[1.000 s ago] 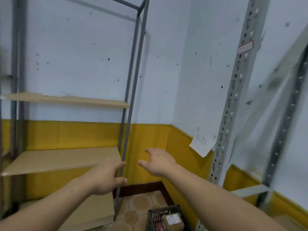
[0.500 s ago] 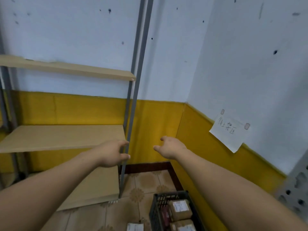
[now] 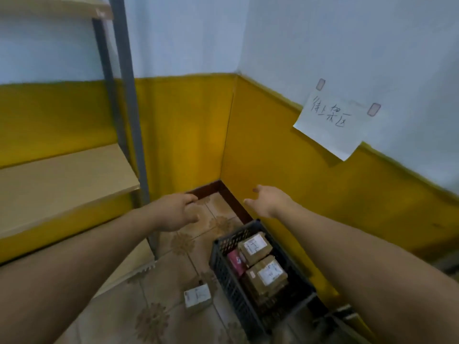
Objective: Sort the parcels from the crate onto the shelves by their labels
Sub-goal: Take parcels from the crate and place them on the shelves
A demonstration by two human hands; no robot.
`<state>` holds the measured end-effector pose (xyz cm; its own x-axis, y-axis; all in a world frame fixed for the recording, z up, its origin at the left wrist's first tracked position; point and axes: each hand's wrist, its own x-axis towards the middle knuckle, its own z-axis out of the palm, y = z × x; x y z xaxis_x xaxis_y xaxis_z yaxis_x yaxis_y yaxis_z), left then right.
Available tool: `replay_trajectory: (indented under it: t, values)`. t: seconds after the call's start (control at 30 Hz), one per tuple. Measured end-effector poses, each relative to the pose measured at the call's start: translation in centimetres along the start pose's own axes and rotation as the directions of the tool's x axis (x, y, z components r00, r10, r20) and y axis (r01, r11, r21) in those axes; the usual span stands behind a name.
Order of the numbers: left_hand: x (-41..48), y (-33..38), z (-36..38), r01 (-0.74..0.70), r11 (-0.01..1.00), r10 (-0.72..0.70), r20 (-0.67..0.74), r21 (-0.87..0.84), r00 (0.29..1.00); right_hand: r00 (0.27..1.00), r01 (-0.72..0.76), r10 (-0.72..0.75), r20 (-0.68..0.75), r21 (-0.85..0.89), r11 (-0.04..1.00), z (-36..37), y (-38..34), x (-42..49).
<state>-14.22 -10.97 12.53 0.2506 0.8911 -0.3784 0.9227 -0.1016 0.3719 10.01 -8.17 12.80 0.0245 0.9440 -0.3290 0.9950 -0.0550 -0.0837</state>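
A black plastic crate (image 3: 224, 270) stands on the floor by the yellow wall at lower centre. It holds several brown parcels with white labels, among them one at the far end (image 3: 255, 247) and one nearer (image 3: 269, 274), plus a red packet (image 3: 235, 263). A small labelled parcel (image 3: 198, 297) lies on the tiles left of the crate. My left hand (image 3: 176, 211) and my right hand (image 3: 269, 201) reach forward above the floor, fingers relaxed, holding nothing. Wooden shelves (image 3: 62, 180) on a grey metal frame stand at the left.
A handwritten paper sign (image 3: 334, 124) is taped to the right wall. The grey shelf upright (image 3: 129, 100) stands close to my left hand. The room corner with a dark skirting board (image 3: 216, 188) lies ahead. Patterned floor tiles (image 3: 159, 316) stretch below.
The view has dropped down towards the floor, bringing the crate and the loose parcel into fuller sight. Both hands stay empty and stretched forward.
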Motion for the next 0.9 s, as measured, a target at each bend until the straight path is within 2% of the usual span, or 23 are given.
replay_trajectory:
  t: [0.2, 0.4, 0.63, 0.9]
  values:
    - [9.5, -0.6, 1.2, -0.131, 0.991, 0.121, 0.251, 0.026, 0.961, 0.957, -0.222, 0.210, 0.200, 0.039, 0.974, 3.1, 3.2, 2.0]
    - [17.8, 2.1, 4.8, -0.151, 0.988, 0.150, 0.415, -0.029, 0.897, 0.879, -0.423, 0.378, 0.291, 0.109, 0.900, 5.5, 9.2, 4.7]
    - [29.3, 4.4, 11.1, -0.087, 0.994, 0.109, 0.543, -0.066, 0.833, 0.839, -0.490, 0.392, 0.376, 0.212, 0.845, 11.1, 17.2, 12.5]
    - [42.6, 2.9, 23.3, -0.023, 0.998, 0.047, 0.562, -0.051, 0.826, 0.771, -0.585, 0.426, 0.474, 0.263, 0.767, 22.2, 25.0, 21.7]
